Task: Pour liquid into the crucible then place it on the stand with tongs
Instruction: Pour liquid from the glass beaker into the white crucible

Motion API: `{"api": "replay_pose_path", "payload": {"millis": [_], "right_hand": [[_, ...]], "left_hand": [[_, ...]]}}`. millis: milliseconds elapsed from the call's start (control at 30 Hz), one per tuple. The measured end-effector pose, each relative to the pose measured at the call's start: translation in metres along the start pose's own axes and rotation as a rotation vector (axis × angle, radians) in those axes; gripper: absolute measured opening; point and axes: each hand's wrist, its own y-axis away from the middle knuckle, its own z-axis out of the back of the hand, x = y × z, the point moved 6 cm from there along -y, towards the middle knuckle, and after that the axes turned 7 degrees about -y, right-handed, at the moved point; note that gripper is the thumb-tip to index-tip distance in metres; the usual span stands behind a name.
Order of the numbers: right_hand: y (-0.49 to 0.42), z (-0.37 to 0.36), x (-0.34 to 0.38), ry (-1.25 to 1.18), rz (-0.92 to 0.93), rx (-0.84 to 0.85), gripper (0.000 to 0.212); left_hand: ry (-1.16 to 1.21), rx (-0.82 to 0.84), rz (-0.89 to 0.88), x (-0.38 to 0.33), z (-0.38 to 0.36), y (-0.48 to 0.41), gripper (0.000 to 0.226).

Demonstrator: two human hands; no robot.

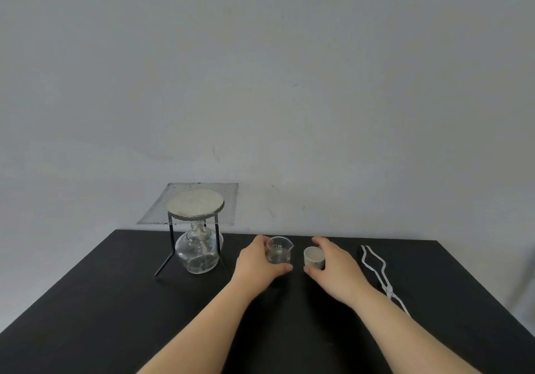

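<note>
A small glass beaker (279,250) with clear liquid stands mid-table, and my left hand (256,260) is wrapped around its left side. Just to its right sits a small grey crucible (314,258) with a lid on top; my right hand (333,260) cups it from the right, thumb at its base and fingers curled behind it. Metal tongs (376,269) lie flat on the table further right, untouched. At the left stands a black tripod stand (173,234) topped with wire gauze that has a round grey centre (195,203).
A glass alcohol burner (198,253) sits under the tripod. The black table (115,301) ends at a grey wall behind the objects. Its right edge runs close past the tongs.
</note>
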Motion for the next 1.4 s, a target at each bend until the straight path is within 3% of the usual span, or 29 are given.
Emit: {"api": "replay_pose_path", "payload": {"millis": [300,1400], "right_hand": [[0.007,0.001,0.001,-0.027,-0.031,-0.021,0.068],[0.126,-0.009,0.027,-0.125,-0.013,0.055,0.07]], "left_hand": [[-0.015,-0.005,0.002,0.002,0.004,0.008,0.048],[-0.001,0.087,-0.037,0.013,0.036,0.123,0.041]]}}
